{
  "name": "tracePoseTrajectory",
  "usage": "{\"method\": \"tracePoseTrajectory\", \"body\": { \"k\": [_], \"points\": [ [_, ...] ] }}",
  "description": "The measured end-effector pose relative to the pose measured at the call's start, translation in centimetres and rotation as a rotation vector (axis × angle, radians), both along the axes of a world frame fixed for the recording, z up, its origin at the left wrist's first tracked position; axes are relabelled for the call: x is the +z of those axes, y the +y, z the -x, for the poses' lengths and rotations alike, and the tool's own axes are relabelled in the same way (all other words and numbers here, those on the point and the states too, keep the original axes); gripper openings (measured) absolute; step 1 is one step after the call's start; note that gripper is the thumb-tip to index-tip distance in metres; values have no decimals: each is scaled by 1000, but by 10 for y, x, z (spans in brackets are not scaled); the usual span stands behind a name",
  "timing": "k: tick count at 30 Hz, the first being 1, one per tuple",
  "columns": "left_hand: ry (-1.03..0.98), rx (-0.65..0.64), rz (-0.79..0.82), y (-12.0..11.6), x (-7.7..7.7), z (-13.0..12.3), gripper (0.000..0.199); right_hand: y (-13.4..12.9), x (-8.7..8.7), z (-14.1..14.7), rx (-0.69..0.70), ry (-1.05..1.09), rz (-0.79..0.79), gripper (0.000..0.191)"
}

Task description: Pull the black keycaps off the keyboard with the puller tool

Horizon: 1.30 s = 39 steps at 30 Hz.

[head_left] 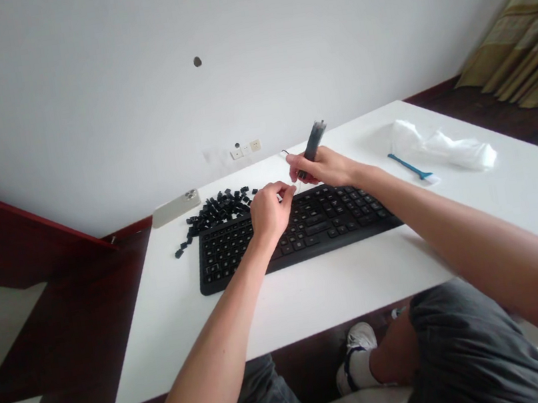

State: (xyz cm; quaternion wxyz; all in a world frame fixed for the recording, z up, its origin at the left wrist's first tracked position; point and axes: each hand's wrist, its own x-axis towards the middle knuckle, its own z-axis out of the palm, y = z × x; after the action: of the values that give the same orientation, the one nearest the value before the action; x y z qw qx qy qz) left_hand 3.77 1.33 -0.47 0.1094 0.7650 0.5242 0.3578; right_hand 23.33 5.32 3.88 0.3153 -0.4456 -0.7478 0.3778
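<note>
A black keyboard [313, 228] lies on the white table, many of its keycaps off on the left part. Loose black keycaps [220, 210] are heaped behind its left half. Above the keyboard's rear middle, my left hand [273, 207] has thumb and forefinger pinched together; whatever is between them is too small to name. Just right of it, my right hand [319, 166] is wrapped round a dark, upright-tilted handle-like tool [314, 141]. A thin wire-like line shows between the two hands.
A phone [176, 208] lies at the table's back left. On the right side are a blue brush [410, 167] with white bristles and a crumpled white plastic bag [442, 145]. The wall with sockets [246, 150] stands behind the white table [168, 338].
</note>
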Motion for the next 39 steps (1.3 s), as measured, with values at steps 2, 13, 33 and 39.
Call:
{"method": "tracePoseTrajectory", "body": {
  "k": [2, 13, 33, 39],
  "points": [
    [-13, 15, -1, -1, 2, 0, 22, 1, 5, -7, 41, -91, -9, 63],
    [-5, -135, 21, -1, 0, 0, 10, 16, 18, -43, 175, -311, -60, 30],
    [88, -233, 15, 0, -9, -5, 5, 24, 8, -46, 274, -465, -33, 32],
    [86, -239, 22, 1, -11, -5, 6, 26, 2, -44, 218, -525, -40, 33]
  ]
}}
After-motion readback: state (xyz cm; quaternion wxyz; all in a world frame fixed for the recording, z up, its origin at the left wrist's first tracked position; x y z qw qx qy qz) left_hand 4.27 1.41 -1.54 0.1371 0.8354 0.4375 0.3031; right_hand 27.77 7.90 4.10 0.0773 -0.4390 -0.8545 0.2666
